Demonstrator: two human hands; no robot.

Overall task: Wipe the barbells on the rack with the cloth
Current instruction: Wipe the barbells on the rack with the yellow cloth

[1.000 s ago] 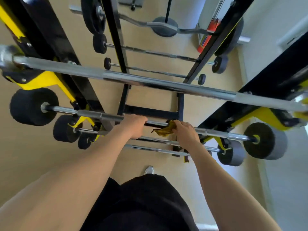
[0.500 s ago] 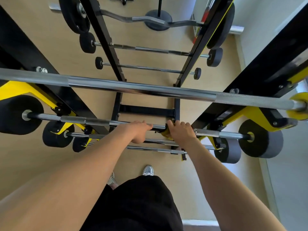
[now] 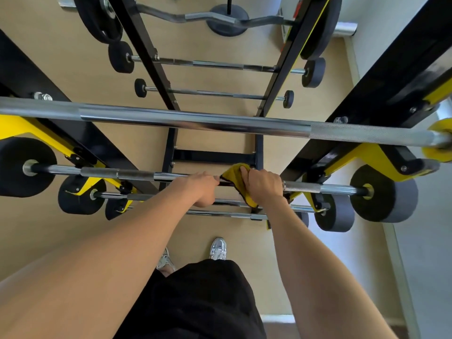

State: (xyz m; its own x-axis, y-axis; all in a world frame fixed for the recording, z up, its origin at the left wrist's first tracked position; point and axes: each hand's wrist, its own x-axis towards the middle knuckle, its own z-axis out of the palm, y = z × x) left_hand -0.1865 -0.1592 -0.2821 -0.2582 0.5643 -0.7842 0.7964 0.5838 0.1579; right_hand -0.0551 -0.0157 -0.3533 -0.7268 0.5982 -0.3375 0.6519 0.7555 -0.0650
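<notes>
Showing the right hand clasping the yellow cloth around the barbell, mid-shaft between the uprights of the rack. The left hand grips bare shaft just beside it. The bar's axis runs left–right, so wiping likely proceeds sideways.

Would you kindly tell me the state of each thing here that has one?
left hand: grips the barbell.
right hand: presses the cloth onto the barbell.
cloth: bunched, wrapped over the barbell.
barbell: resting on the rack.
upper bar: racked, untouched.
</notes>
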